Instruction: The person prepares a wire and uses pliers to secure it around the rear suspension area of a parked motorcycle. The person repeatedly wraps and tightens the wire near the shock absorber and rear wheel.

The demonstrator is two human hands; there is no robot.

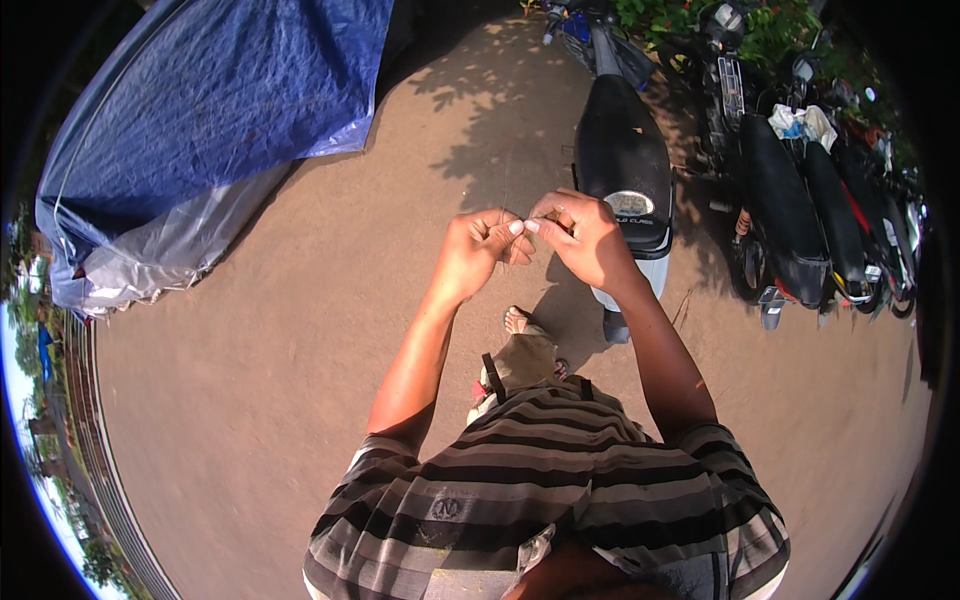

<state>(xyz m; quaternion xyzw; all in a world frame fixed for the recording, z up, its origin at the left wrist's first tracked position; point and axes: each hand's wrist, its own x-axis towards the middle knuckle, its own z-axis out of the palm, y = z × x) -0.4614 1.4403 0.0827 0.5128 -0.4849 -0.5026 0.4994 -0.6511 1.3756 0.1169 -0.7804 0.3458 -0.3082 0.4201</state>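
My left hand (473, 252) and my right hand (588, 240) meet in front of me at chest height. Each pinches with thumb and forefinger, and the tips touch or nearly touch. A very thin, thread-like strand seems to run out from the pinched fingers; it is too fine to tell what it is made of. The other fingers of both hands are curled. Beyond my right hand stands a motorbike with a long black seat (622, 140) and a pale rear end (650, 272), apart from the hand.
A blue tarpaulin (220, 100) with a grey lower edge (180, 245) covers something at the far left. Several parked motorbikes (785, 200) line the right, one bearing a white cloth or bag (803, 124). Brown paved ground (300, 360) lies under my sandalled feet.
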